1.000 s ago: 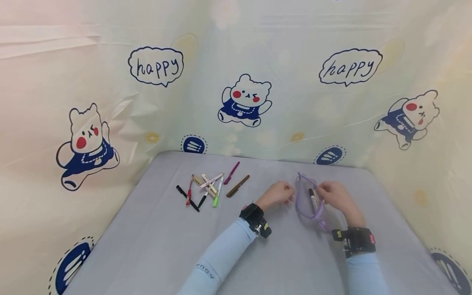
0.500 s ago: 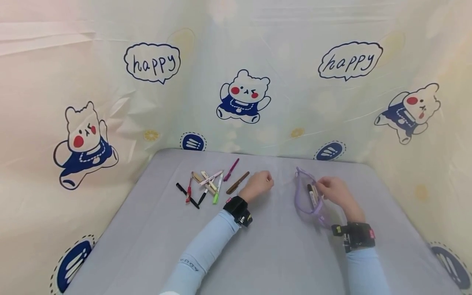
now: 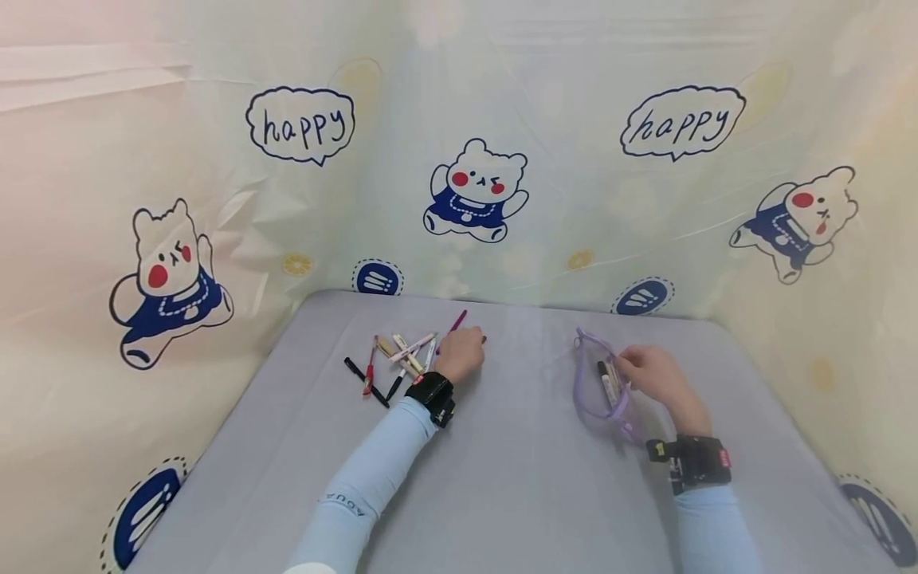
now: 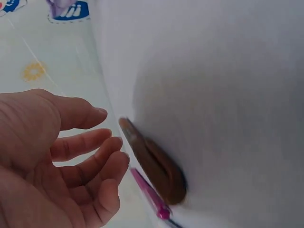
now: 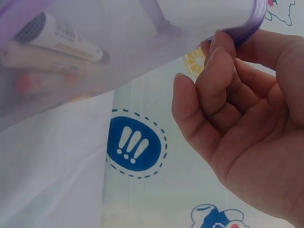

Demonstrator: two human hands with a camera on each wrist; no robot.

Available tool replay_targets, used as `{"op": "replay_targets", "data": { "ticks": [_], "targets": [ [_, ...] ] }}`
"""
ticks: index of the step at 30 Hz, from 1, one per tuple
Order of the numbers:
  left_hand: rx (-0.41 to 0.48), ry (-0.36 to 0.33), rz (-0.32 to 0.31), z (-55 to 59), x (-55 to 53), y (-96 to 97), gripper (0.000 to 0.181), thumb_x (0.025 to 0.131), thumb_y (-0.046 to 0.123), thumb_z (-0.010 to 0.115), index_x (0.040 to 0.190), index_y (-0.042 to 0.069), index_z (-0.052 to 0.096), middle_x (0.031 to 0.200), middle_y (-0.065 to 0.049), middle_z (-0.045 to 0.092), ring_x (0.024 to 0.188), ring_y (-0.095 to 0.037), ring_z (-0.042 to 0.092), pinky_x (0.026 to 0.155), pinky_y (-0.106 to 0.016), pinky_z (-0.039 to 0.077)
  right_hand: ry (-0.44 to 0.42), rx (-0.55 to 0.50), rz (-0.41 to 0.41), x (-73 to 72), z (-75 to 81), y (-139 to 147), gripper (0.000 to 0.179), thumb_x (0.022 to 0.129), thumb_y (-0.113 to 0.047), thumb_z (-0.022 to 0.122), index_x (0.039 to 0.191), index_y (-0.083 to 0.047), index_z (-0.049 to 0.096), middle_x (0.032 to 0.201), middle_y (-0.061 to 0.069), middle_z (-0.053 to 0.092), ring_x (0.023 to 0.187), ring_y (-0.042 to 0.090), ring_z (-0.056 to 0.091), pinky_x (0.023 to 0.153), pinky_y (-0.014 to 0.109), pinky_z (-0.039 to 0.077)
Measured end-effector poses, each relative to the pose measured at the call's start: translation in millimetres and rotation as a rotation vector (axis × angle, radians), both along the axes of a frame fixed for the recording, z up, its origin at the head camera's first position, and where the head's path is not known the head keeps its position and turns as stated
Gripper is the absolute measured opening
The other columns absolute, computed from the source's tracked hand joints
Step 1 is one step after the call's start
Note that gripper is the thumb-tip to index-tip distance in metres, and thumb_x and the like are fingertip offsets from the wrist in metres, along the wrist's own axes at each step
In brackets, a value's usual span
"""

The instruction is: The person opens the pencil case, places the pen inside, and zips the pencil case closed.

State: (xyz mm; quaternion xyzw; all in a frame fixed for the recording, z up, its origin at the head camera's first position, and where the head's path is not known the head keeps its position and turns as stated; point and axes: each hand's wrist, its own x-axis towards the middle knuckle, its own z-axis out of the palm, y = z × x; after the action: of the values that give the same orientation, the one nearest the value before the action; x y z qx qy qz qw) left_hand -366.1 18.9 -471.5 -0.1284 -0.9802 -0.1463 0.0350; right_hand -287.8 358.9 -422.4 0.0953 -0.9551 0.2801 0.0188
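Observation:
My left hand (image 3: 461, 355) is over the pens at the back of the table. In the left wrist view its fingers are loosely bent with a gap to the thumb, and nothing is between them. Just beyond the fingertips lies a brown pen (image 4: 159, 171), apart from them; the hand mostly covers it in the head view. A magenta pen (image 3: 460, 320) lies beside it. On the right, my right hand (image 3: 656, 379) pinches the edge of a see-through pouch with purple trim (image 3: 578, 387) between thumb and fingers. Through its wall show a white marker (image 5: 66, 38) and several other pens.
Left of my left hand several pens lie crossed in a loose pile, among them a red pen (image 3: 369, 376), a black pen (image 3: 356, 370) and a pink pen (image 3: 412, 348). A printed curtain (image 3: 559, 183) rises behind the grey table (image 3: 523, 478).
My left hand has moved left from beside the pouch to above the brown pen. The right hand stays at the pouch edge, nearly still.

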Motion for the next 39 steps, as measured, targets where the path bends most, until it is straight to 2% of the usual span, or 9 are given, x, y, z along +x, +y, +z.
{"op": "replay_targets", "data": {
  "ticks": [3, 9, 13, 18, 24, 27, 31, 35, 39],
  "targets": [
    [-0.046, 0.005, 0.011, -5.3, -3.7, -6.0, 0.011, 0.094, 0.016, 0.059, 0.095, 0.007, 0.066, 0.085, -0.008, 0.067, 0.068, -0.022, 0.061, 0.057, -0.037, 0.05, -0.009, -0.006, -0.008, 1.1, -1.0, 1, 0.026, 0.098, -0.017, 0.054, 0.103, 0.004, 0.068, 0.084, 0.011, 0.07, 0.068, 0.016, 0.062, 0.061, 0.029, 0.051],
    [-0.062, -0.136, 0.02, -10.6, -5.3, -12.1, 0.013, 0.093, 0.015, 0.062, 0.099, 0.005, 0.067, 0.089, -0.009, 0.068, 0.071, -0.023, 0.06, 0.062, -0.039, 0.052, -0.019, 0.004, -0.01, 2.6, -0.4, 1, 0.025, 0.098, -0.016, 0.054, 0.104, 0.004, 0.068, 0.085, 0.01, 0.071, 0.069, 0.015, 0.062, 0.062, 0.031, 0.051],
    [-0.06, -0.163, 0.023, -7.8, -4.0, -12.5, 0.014, 0.094, 0.015, 0.061, 0.101, 0.005, 0.067, 0.089, -0.009, 0.067, 0.07, -0.022, 0.058, 0.06, -0.037, 0.049, -0.021, 0.006, -0.012, 1.3, -0.3, 1, 0.026, 0.098, -0.016, 0.053, 0.105, 0.005, 0.067, 0.085, 0.01, 0.071, 0.07, 0.014, 0.062, 0.063, 0.03, 0.052],
    [-0.001, -0.21, -0.008, -1.9, -1.1, -10.4, 0.013, 0.093, 0.015, 0.061, 0.096, 0.003, 0.066, 0.084, -0.01, 0.064, 0.064, -0.022, 0.057, 0.051, -0.032, 0.048, -0.018, 0.002, -0.014, 0.5, -0.5, 1, 0.025, 0.098, -0.015, 0.053, 0.105, 0.005, 0.067, 0.086, 0.011, 0.071, 0.071, 0.015, 0.063, 0.063, 0.031, 0.053],
    [0.115, -0.332, -0.077, -0.9, -3.9, -4.1, 0.022, 0.093, 0.018, 0.061, 0.077, 0.004, 0.063, 0.065, -0.003, 0.055, 0.051, -0.015, 0.05, 0.044, -0.026, 0.04, -0.009, 0.008, -0.022, 1.4, -0.3, 1, 0.024, 0.098, -0.016, 0.054, 0.102, 0.002, 0.068, 0.087, 0.012, 0.071, 0.073, 0.015, 0.063, 0.063, 0.03, 0.053],
    [0.23, -0.432, -0.109, -2.5, -6.1, 2.1, 0.028, 0.093, 0.02, 0.06, 0.07, 0.005, 0.066, 0.056, -0.001, 0.054, 0.048, -0.013, 0.047, 0.043, -0.025, 0.035, -0.014, 0.009, -0.026, 2.0, 0.7, 1, 0.025, 0.098, -0.017, 0.054, 0.103, 0.003, 0.068, 0.087, 0.012, 0.071, 0.074, 0.016, 0.063, 0.063, 0.03, 0.053],
    [0.417, -0.54, -0.134, -5.5, -5.7, 12.7, 0.024, 0.093, 0.02, 0.062, 0.074, 0.007, 0.071, 0.059, 0.0, 0.06, 0.049, -0.011, 0.051, 0.044, -0.024, 0.037, -0.022, 0.011, -0.029, 2.6, 1.4, 0, 0.025, 0.098, -0.017, 0.053, 0.104, 0.004, 0.068, 0.088, 0.012, 0.071, 0.075, 0.016, 0.063, 0.064, 0.03, 0.053],
    [0.552, -0.583, -0.138, -6.1, -0.5, 22.1, 0.024, 0.093, 0.024, 0.063, 0.077, 0.009, 0.073, 0.067, -0.001, 0.066, 0.054, -0.012, 0.057, 0.051, -0.025, 0.046, -0.026, 0.001, -0.029, 2.5, -0.7, 0, 0.025, 0.098, -0.016, 0.053, 0.104, 0.003, 0.067, 0.088, 0.012, 0.071, 0.076, 0.016, 0.063, 0.064, 0.03, 0.053],
    [0.624, -0.6, -0.151, -2.9, 3.5, 37.3, 0.025, 0.094, 0.026, 0.063, 0.079, 0.01, 0.073, 0.068, -0.004, 0.069, 0.058, -0.014, 0.062, 0.056, -0.027, 0.051, -0.022, -0.004, -0.02, 1.0, -2.7, 1, 0.027, 0.098, -0.015, 0.052, 0.106, 0.006, 0.066, 0.089, 0.014, 0.07, 0.077, 0.018, 0.064, 0.064, 0.03, 0.054]
  ]
}}
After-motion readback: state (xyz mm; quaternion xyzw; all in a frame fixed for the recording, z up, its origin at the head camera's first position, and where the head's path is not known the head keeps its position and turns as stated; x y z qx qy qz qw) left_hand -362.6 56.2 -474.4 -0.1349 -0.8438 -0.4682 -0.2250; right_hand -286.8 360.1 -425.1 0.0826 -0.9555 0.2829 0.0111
